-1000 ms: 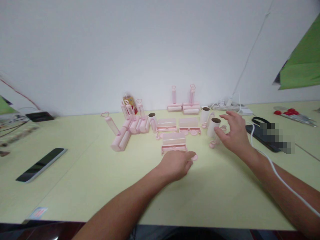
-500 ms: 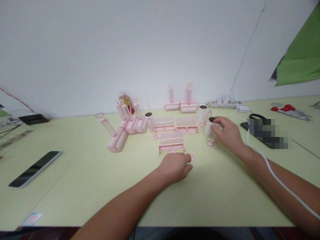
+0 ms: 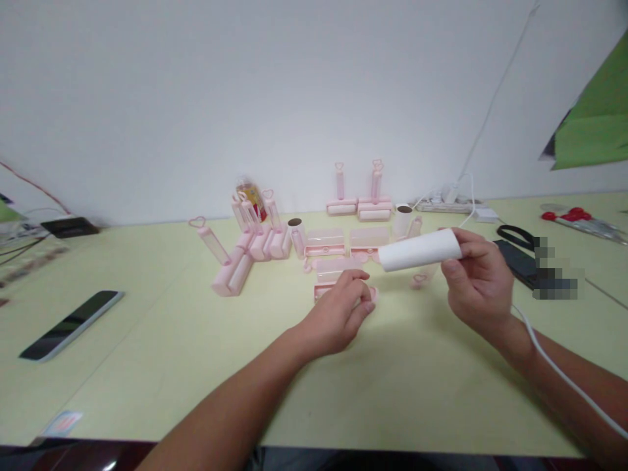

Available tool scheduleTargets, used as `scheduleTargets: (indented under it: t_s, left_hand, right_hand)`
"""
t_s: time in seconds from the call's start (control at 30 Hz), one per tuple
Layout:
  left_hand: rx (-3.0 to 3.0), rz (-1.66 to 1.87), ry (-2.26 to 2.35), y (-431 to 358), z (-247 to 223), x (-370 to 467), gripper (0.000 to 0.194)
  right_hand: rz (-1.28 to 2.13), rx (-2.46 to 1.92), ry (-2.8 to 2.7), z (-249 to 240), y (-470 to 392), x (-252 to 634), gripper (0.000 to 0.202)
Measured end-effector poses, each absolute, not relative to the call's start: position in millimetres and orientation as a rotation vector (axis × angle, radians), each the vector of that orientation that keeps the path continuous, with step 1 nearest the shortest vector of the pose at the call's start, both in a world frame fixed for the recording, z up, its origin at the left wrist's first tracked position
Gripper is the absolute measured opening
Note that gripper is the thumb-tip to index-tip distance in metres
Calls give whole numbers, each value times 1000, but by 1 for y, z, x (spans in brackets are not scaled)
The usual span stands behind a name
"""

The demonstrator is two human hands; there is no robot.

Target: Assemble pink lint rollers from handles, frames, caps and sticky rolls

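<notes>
My right hand is closed on one end of a white lint roller refill roll, raised above the table and lying nearly level, its free end pointing left. My left hand hovers low by the nearest pink roller case, its fingers loosely curved and apart; it partly hides that case and a pink round piece. Two more cases with clear covers, a left one and a right one, lie behind. A pink heart-loop handle piece rests below the raised roll.
Assembled pink lint rollers stand at the left, others by the wall. Upright refill rolls stand at left and right. A phone, red-handled scissors and a power strip are around. A white cable crosses my right forearm.
My right hand has lifted the refill roll off the table and tipped it from upright to nearly level, nearer to me. My left hand's fingers have loosened and moved slightly back over the case.
</notes>
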State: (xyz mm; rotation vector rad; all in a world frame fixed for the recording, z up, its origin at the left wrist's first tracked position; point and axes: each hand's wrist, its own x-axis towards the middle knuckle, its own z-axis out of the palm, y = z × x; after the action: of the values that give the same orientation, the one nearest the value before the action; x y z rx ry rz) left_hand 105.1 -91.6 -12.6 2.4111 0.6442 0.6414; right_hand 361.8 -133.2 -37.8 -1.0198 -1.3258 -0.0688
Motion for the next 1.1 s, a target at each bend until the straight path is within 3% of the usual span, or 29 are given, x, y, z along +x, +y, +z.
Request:
scheduleTargets:
  t_s: [0.23,0.37,0.6,0.93,1.1]
  left_hand:
    - [1807,794,684,-82,-25,102,26]
    - [1624,767,627,-81,-32,104,47]
    - [1899,643,694,-85,-22,99,107]
    - [2189,447,776,-83,-20,100,108]
    - [2086,539,816,-84,-27,103,100]
  right_hand:
    - [783,-969,-1050,-56,-138,348,19]
    - [895,-960,-1041,-59,-138,347,20]
    - [894,-989,-1170,-54,-145,341,19]
    - [922,-976,-1298,-54,-152,331,17]
    - [942,-999,-1230,-50,-151,332,20]
